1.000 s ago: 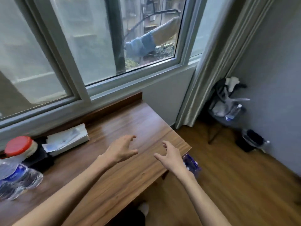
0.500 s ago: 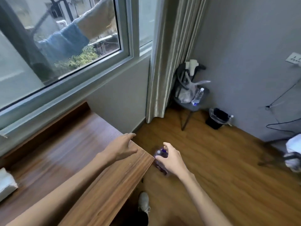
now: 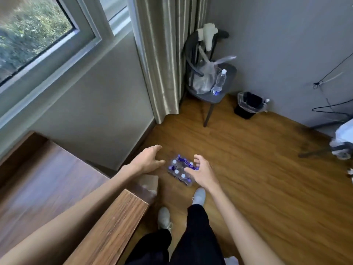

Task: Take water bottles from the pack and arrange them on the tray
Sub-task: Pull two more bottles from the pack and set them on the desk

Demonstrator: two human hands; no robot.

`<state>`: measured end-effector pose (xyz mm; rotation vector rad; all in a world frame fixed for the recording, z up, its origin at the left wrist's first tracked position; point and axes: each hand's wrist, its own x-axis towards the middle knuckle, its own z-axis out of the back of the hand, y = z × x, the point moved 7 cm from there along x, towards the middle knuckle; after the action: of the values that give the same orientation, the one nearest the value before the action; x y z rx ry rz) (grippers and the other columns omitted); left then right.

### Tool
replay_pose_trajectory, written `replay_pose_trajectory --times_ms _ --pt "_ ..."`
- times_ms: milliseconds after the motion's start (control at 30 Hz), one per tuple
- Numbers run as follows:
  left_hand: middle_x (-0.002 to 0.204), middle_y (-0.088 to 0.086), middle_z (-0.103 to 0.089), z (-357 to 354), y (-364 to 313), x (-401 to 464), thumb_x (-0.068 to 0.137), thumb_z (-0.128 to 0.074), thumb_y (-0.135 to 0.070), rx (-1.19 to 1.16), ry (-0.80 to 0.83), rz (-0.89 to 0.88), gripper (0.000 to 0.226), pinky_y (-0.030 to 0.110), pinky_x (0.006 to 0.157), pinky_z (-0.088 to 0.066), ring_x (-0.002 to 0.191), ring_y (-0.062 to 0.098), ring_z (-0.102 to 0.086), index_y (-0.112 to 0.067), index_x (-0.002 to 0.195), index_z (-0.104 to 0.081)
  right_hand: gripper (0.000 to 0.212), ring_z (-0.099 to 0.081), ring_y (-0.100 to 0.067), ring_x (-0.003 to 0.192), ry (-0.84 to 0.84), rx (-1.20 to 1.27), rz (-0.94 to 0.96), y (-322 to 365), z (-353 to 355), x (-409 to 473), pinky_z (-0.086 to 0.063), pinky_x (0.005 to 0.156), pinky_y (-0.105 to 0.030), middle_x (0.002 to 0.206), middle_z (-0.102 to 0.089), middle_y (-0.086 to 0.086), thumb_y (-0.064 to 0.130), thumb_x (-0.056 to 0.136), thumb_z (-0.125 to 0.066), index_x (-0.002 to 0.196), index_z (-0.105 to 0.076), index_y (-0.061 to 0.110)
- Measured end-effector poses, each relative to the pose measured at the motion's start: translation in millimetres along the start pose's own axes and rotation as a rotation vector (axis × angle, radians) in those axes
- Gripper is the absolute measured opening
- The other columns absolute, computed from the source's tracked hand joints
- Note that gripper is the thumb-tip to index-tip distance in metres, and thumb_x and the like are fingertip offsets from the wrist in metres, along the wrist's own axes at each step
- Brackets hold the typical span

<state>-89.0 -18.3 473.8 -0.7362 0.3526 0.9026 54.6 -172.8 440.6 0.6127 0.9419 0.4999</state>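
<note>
Both hands have swung off the table toward the floor; left hand (image 3: 148, 161) and right hand (image 3: 203, 172) hover spread and empty over the shrink-wrapped bottle pack (image 3: 180, 170). No bottle removed; tray unseen.

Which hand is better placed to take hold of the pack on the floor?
Right. The right hand hangs open over the pack; the left hand is open beside it, nearer the table.

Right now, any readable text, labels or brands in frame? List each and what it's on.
None readable.
Pack of water bottles on the floor: blue printed wrap, too blurred to read.
Single water bottle on the chair: the blue band near its base is too small to read.
Bin, table: no markings visible.
</note>
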Motion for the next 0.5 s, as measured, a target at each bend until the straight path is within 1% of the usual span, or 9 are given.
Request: replay_pose_trajectory --times_ms 133,267,333,433,500 --pt "0.148 0.015 -0.049 -30 -7 59 0.089 -0.067 -0.031 -0.03 0.052 0.124 0.069 0.036 0.111 -0.04 0.136 0.028 -0.047 -0.008 0.148 -0.039 0.069 -0.058 -0.027 0.122 0.049 0.024 -0.05 -29 11 65 -0.047 0.103 -0.041 0.134 -0.06 -0.011 0.022 0.08 -0.08 0.14 -0.048 0.009" --pt "0.147 0.017 -0.05 -72 -2 121 0.09 -0.065 -0.029 -0.062 0.096 0.218 0.066 0.037 0.108 -0.042 0.135 0.03 -0.049 -0.005 0.147 -0.04 0.068 -0.056 -0.027 0.124 0.113 -0.026 -0.077 -64 9 130 -0.045 0.103 -0.038 0.137 -0.058 -0.01 0.026 0.082 -0.078 0.14 -0.048 0.008" --pt "0.143 0.018 -0.053 -98 8 152 0.09 -0.065 -0.03 -0.063 0.106 0.26 0.062 0.037 0.107 -0.042 0.132 0.032 -0.05 -0.004 0.143 -0.044 0.067 -0.055 -0.026 0.126 0.139 -0.049 -0.104 -87 1 164 -0.043 0.101 -0.035 0.139 -0.056 -0.009 0.025 0.084 -0.076 0.141 -0.047 0.009" --pt "0.138 0.021 -0.056 -143 26 195 0.09 -0.064 -0.026 -0.077 0.143 0.319 0.054 0.04 0.104 -0.044 0.128 0.035 -0.053 -0.001 0.136 -0.05 0.064 -0.056 -0.025 0.125 0.171 -0.098 -0.128 -124 -22 215 -0.044 0.1 -0.033 0.139 -0.057 -0.008 0.024 0.085 -0.074 0.142 -0.047 0.01" --pt "0.136 0.02 -0.058 -177 42 225 0.089 -0.063 -0.025 -0.101 0.163 0.357 0.051 0.04 0.103 -0.046 0.125 0.035 -0.055 -0.002 0.134 -0.052 0.062 -0.057 -0.026 0.123 0.193 -0.127 -0.147 -153 -43 246 -0.044 0.095 -0.032 0.136 -0.059 -0.008 0.023 0.086 -0.073 0.14 -0.047 0.01"
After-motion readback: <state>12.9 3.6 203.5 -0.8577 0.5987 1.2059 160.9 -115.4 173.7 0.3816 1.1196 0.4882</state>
